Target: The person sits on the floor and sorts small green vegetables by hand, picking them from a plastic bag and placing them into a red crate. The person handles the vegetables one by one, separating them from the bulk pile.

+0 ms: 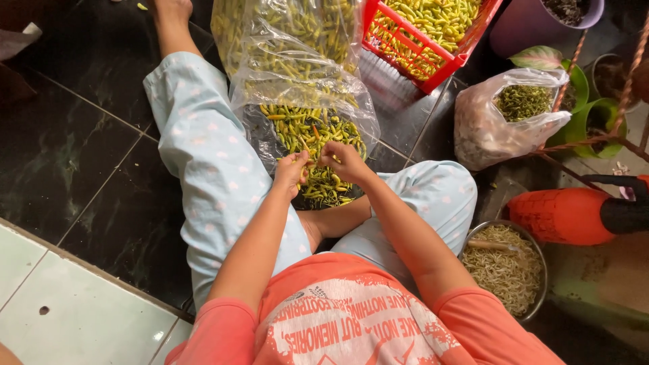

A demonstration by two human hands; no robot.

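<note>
I sit on a dark tiled floor with my legs in pale blue trousers. Both hands meet over a clear plastic bag (297, 74) that spills small yellow-green chilies (307, 132) in front of me. My left hand (292, 172) is closed around a few chilies. My right hand (343, 160) pinches a chili close beside it, fingertips almost touching the left hand.
A red plastic crate (443, 64) of chilies stands at the back. To the right lie a clear bag of green stems (503, 118), a metal bowl of pale stems (537, 297), an orange tipped container (561, 216) and green plant pots (595, 115).
</note>
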